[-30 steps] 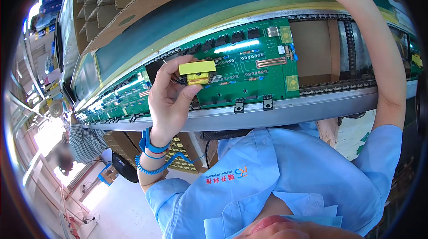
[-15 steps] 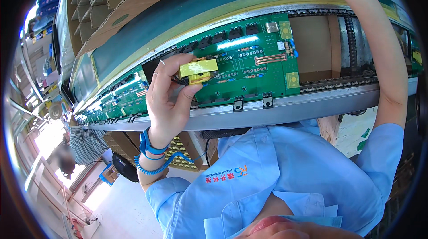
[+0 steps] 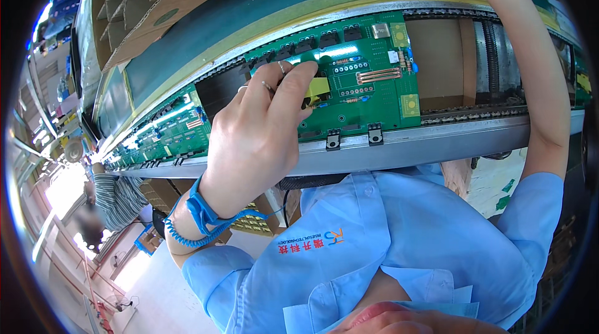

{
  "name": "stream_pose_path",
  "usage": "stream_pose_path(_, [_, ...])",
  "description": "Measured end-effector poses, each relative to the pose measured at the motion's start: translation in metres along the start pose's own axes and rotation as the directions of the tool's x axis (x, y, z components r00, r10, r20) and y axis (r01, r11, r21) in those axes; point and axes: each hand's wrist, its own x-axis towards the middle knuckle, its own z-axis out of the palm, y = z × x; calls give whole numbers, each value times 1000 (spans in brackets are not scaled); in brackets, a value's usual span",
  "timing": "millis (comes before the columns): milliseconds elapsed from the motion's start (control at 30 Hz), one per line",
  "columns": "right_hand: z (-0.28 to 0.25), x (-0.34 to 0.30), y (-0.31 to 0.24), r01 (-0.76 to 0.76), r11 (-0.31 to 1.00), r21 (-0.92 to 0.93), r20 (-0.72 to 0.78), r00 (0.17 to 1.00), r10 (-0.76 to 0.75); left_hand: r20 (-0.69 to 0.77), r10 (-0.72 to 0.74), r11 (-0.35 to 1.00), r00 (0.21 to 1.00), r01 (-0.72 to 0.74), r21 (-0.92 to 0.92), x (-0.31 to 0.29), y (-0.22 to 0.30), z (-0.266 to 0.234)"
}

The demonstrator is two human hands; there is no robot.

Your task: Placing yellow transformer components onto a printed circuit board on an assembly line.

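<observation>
My left hand, with a blue wrist strap and coiled cord, reaches over a green circuit board. Its thumb and fingers are closed around a yellow-taped transformer, which sits at or just above the board's left part; whether its pins are in the holes is hidden. Right of it, a bare pair of pad rows shows beside copper wire jumpers. Black transistors line the far edge, and two more overhang the near edge. My right arm stretches out past the top edge, its hand out of sight.
The board rides between metal conveyor rails. More populated boards lie along the line to the left. A divided cardboard box stands at the far left. Below the rail is a box of yellow parts. A person in a striped sleeve works farther left.
My left hand has carried the transformer to the right and down toward the board, and the hand has turned over so its back faces up. My right arm stays nearly still.
</observation>
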Motion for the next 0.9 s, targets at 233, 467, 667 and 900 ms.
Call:
stream_pose_path(233, [-2,0,1,46,999,-12,23,999,-46,3,141,976,990,-140,166,-1,-2,5])
stream_pose_path(467, [1,-3,15,124,971,-203,70,991,-112,-130,114,990,985,-102,98,-6,-2,19])
stream_pose_path(667, [-68,-77,-2,-77,790,609,79,996,36,-197,206,974,958,-221,-54,13,12,23])
stream_pose_path(900, [-39,-135,26,-328,615,717,367,928,66,-149,178,939,973,-213,-271,28,23,24])
